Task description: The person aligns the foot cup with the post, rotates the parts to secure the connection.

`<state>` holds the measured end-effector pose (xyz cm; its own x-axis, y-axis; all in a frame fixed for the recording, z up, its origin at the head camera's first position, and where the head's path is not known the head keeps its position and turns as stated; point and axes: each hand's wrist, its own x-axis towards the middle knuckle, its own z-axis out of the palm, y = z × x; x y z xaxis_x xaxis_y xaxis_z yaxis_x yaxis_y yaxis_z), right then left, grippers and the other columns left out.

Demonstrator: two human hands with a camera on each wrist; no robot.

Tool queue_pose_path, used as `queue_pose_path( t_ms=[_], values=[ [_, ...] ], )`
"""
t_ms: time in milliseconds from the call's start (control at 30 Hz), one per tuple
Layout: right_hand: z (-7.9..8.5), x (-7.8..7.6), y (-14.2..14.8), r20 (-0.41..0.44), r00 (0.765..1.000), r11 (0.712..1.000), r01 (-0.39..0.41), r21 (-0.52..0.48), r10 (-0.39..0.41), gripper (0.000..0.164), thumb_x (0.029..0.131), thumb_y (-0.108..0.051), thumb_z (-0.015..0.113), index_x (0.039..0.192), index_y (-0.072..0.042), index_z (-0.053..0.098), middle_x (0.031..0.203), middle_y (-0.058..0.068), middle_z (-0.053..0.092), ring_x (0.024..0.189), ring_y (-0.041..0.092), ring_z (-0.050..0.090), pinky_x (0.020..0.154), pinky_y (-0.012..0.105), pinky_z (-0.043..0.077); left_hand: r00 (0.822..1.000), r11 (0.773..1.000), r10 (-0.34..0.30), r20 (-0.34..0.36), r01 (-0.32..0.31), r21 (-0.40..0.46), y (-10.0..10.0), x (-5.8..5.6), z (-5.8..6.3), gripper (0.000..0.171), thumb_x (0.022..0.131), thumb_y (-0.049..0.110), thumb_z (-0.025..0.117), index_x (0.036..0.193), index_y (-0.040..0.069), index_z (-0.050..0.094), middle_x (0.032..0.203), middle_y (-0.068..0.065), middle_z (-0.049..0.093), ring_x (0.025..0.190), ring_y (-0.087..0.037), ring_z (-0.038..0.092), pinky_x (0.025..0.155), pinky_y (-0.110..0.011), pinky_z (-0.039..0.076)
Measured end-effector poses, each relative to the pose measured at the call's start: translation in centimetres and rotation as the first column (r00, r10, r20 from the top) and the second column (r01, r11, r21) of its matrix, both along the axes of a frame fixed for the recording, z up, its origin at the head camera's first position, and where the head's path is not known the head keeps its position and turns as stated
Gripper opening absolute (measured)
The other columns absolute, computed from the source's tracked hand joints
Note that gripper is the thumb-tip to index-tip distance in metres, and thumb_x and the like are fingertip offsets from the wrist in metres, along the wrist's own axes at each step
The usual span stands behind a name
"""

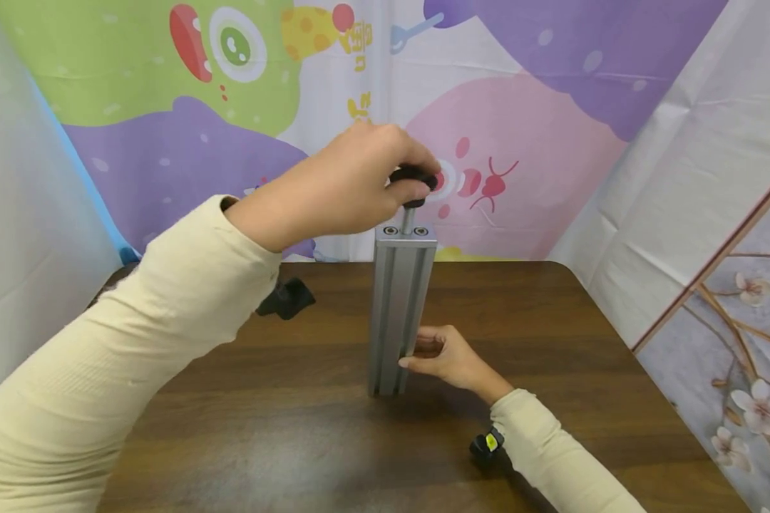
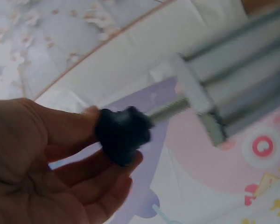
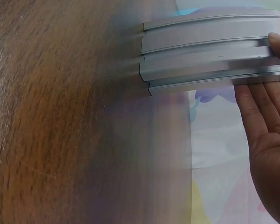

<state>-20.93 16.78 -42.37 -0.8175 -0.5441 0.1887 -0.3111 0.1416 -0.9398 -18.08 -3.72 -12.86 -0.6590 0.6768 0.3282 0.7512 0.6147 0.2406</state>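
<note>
An aluminium profile point(image 1: 401, 306) with lengthwise grooves stands upright on the wooden table. Its top end has a plate point(image 1: 406, 242) with two screws, and a threaded rod point(image 2: 170, 110) rises between them. At the rod's upper end is a black lobed knob point(image 2: 123, 133), which my left hand point(image 1: 353, 178) pinches between thumb and fingers. A length of bare rod shows between knob and plate. Lower down, my right hand point(image 1: 452, 362) holds the profile from its right side, thumb on the front face and fingers behind. The fingertips' far side is hidden in the head view.
The dark wooden table point(image 1: 263, 427) extends around the profile. A printed cartoon cloth point(image 1: 520, 142) hangs behind it, with white cloth point(image 1: 674, 178) at the right side. Black wrist devices point(image 1: 286, 298) are on both wrists.
</note>
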Motion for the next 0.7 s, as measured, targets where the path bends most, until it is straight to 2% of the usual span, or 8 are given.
queue_pose_path(
  t_ms=[100, 267, 333, 433, 500, 567, 633, 700],
  values=[
    [0.0, 0.0, 0.0, 0.003, 1.000, 1.000, -0.003, -0.007, 0.003, 0.038, 0.082, 0.000, 0.073, 0.118, 0.008, 0.063, 0.111, 0.022, 0.067, 0.096, 0.016, 0.068, 0.078, 0.031, 0.056, 0.998, 0.999, -0.016, 0.068, 0.019, -0.042, -0.2, 0.2, 0.7, 0.029, 0.095, 0.002, 0.053, 0.119, 0.009, 0.068, 0.111, -0.001, 0.068, 0.096, -0.013, 0.060, 0.085, -0.028, 0.045],
    [-0.1, 0.0, 0.0, -0.001, 1.000, 1.000, -0.015, -0.020, 0.015, 0.038, 0.082, 0.001, 0.072, 0.118, 0.008, 0.063, 0.111, 0.022, 0.067, 0.096, 0.015, 0.068, 0.078, 0.032, 0.056, 0.996, 0.997, -0.028, 0.090, 0.034, -0.072, -0.3, 0.1, 1.0, 0.039, 0.092, -0.005, 0.046, 0.120, 0.011, 0.068, 0.114, 0.000, 0.067, 0.105, -0.012, 0.057, 0.089, -0.029, 0.042],
    [-0.1, 0.0, 0.0, -0.004, 1.000, 1.000, -0.017, -0.021, 0.017, 0.038, 0.082, 0.001, 0.072, 0.118, 0.008, 0.063, 0.111, 0.022, 0.067, 0.096, 0.015, 0.068, 0.077, 0.032, 0.056, 0.995, 0.996, -0.036, 0.092, 0.043, -0.073, -0.3, 0.0, 1.0, 0.040, 0.091, -0.005, 0.046, 0.119, 0.011, 0.068, 0.113, 0.001, 0.068, 0.102, -0.013, 0.057, 0.088, -0.029, 0.041],
    [-0.1, 0.0, 0.0, 0.000, 1.000, 1.000, -0.017, -0.019, 0.017, 0.038, 0.082, 0.001, 0.072, 0.118, 0.008, 0.062, 0.111, 0.022, 0.067, 0.096, 0.015, 0.068, 0.078, 0.032, 0.056, 0.997, 0.997, -0.037, 0.071, 0.042, -0.058, -0.3, 0.0, 0.8, 0.035, 0.092, 0.004, 0.053, 0.125, 0.011, 0.064, 0.117, 0.001, 0.066, 0.093, -0.013, 0.058, 0.098, -0.033, 0.036],
    [-0.1, 0.0, 0.0, 0.002, 1.000, 1.000, -0.015, -0.013, 0.015, 0.039, 0.082, 0.000, 0.073, 0.119, 0.008, 0.062, 0.111, 0.022, 0.067, 0.096, 0.015, 0.068, 0.078, 0.032, 0.056, 0.999, 0.999, -0.029, 0.027, 0.030, -0.036, -0.2, 0.0, 0.5, 0.036, 0.093, 0.016, 0.058, 0.129, 0.009, 0.061, 0.122, -0.001, 0.065, 0.098, -0.015, 0.060, 0.103, -0.034, 0.034],
    [0.0, 0.0, 0.1, 0.006, 1.000, 1.000, -0.013, -0.005, 0.013, 0.039, 0.082, -0.001, 0.073, 0.119, 0.007, 0.062, 0.112, 0.022, 0.067, 0.097, 0.015, 0.068, 0.078, 0.032, 0.056, 0.998, 1.000, -0.001, -0.062, 0.000, -0.010, 0.0, 0.0, 0.1, 0.041, 0.093, 0.028, 0.061, 0.127, 0.006, 0.061, 0.121, -0.005, 0.064, 0.100, -0.017, 0.061, 0.105, -0.036, 0.036],
    [0.0, 0.0, 0.1, 0.008, 1.000, 1.000, -0.011, 0.004, 0.011, 0.039, 0.083, -0.002, 0.073, 0.120, 0.007, 0.062, 0.113, 0.021, 0.066, 0.098, 0.015, 0.067, 0.078, 0.032, 0.056, 0.984, 0.998, 0.056, -0.167, -0.055, 0.008, 0.2, 0.0, -0.4, 0.044, 0.093, 0.038, 0.061, 0.118, 0.002, 0.064, 0.114, -0.010, 0.066, 0.098, -0.022, 0.062, 0.093, -0.036, 0.047],
    [0.1, 0.0, 0.1, 0.012, 1.000, 1.000, -0.010, 0.011, 0.010, 0.040, 0.083, -0.002, 0.073, 0.120, 0.006, 0.062, 0.114, 0.021, 0.066, 0.098, 0.016, 0.067, 0.079, 0.032, 0.056, 0.955, 0.992, 0.124, -0.269, -0.125, 0.011, 0.4, 0.0, -0.9, 0.045, 0.093, 0.045, 0.058, 0.098, 0.001, 0.067, 0.095, -0.012, 0.065, 0.084, -0.025, 0.061, 0.075, -0.037, 0.052]
  ],
)
